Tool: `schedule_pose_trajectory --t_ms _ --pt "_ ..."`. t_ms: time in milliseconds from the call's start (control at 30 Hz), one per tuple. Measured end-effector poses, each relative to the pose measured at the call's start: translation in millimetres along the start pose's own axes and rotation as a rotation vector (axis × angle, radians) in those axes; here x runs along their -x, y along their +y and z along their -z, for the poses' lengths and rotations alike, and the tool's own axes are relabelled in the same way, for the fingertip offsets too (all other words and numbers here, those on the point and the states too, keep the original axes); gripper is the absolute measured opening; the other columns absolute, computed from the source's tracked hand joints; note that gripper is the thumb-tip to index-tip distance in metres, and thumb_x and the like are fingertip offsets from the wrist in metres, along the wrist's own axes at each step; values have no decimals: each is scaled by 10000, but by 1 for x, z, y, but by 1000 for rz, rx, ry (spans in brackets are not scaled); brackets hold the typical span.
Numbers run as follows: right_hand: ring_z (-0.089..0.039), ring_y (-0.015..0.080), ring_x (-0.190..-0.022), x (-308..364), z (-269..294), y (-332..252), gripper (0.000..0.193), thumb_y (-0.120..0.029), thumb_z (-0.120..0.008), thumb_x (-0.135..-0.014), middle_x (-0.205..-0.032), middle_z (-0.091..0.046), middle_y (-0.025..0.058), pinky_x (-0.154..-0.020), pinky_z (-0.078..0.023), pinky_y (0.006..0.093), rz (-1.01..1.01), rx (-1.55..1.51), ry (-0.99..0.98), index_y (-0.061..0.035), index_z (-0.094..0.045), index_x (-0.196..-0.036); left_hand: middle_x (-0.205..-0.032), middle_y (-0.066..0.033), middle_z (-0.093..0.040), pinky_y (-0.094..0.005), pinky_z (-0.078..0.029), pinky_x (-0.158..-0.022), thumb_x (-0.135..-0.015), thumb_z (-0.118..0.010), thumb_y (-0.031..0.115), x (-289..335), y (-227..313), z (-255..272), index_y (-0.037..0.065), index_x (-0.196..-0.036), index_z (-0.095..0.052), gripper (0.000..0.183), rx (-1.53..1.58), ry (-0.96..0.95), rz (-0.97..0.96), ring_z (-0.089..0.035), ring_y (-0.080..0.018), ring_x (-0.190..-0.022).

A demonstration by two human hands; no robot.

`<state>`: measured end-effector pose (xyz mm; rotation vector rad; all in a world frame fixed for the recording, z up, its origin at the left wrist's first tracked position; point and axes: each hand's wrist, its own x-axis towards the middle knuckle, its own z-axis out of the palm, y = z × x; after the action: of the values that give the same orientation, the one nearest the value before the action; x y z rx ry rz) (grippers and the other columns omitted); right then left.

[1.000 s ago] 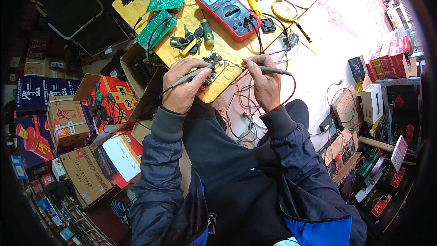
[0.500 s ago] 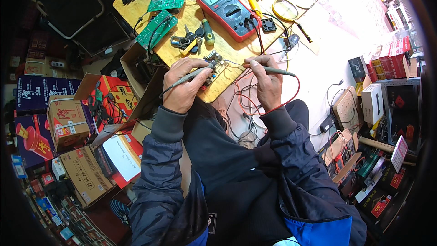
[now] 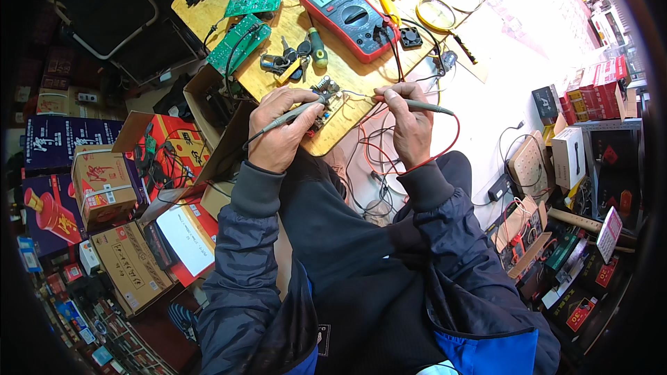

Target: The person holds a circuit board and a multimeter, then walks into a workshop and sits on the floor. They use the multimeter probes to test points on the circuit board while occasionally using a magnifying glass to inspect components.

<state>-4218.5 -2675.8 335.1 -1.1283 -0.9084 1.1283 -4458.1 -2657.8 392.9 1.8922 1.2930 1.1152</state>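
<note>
My left hand (image 3: 276, 133) is closed around a grey test probe (image 3: 283, 119) with a dark lead. Its tip end is at a small circuit board (image 3: 331, 101) with a coil and other parts, at the table's near corner; my fingers partly hide this board. In my right hand (image 3: 411, 125) is a second grey test probe (image 3: 424, 107), with a red lead looping down past the wrist. This probe points left toward the board; I cannot tell whether its tip touches. A red and black multimeter (image 3: 351, 17) lies face up beyond my hands, with leads plugged in.
On the wooden table (image 3: 340, 132) lie green circuit boards (image 3: 254, 2), keys (image 3: 292, 59), a green-handled screwdriver (image 3: 317, 48), a small black fan (image 3: 411, 38) and a magnifying glass (image 3: 435, 14). Open cartons (image 3: 167, 160) stand at the left. Loose cables hang beyond the table's right edge.
My right hand and its probe have shifted very slightly, the probe's back end moving a little right. My left hand stays in place.
</note>
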Motion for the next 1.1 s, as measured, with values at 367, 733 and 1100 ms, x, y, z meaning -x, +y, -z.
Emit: schedule_pose_trajectory --t_ms 367,733,1100 --pt "-710 206 -1037 0 -1 -2 156 -126 -635 -1064 -1089 -748 141 -999 -527 336 6 -21 11 26 -650 -1100 -994 -138 -779 -400 -536 -932 -902 -812 109 0 1 0 13 -1017 -791 151 16 -9 34 -725 -304 -956" --pt "-703 171 -1000 10 -7 -18 206 -137 -690 -1035 -1089 -722 98 -918 -513 304 -57 27 -142 38 -690 -1145 -994 -136 -778 -396 -537 -929 -894 -816 108 -1 1 0 12 -1009 -790 152 15 -13 33 -727 -306 -956" --pt "-646 116 -902 10 -8 -14 165 -133 -676 -1044 -1035 -708 76 -814 -510 271 6 -6 -121 23 -689 -1096 -997 -136 -780 -392 -541 -927 -900 -819 108 0 0 0 9 -1020 -794 158 17 -8 32 -731 -300 -961"
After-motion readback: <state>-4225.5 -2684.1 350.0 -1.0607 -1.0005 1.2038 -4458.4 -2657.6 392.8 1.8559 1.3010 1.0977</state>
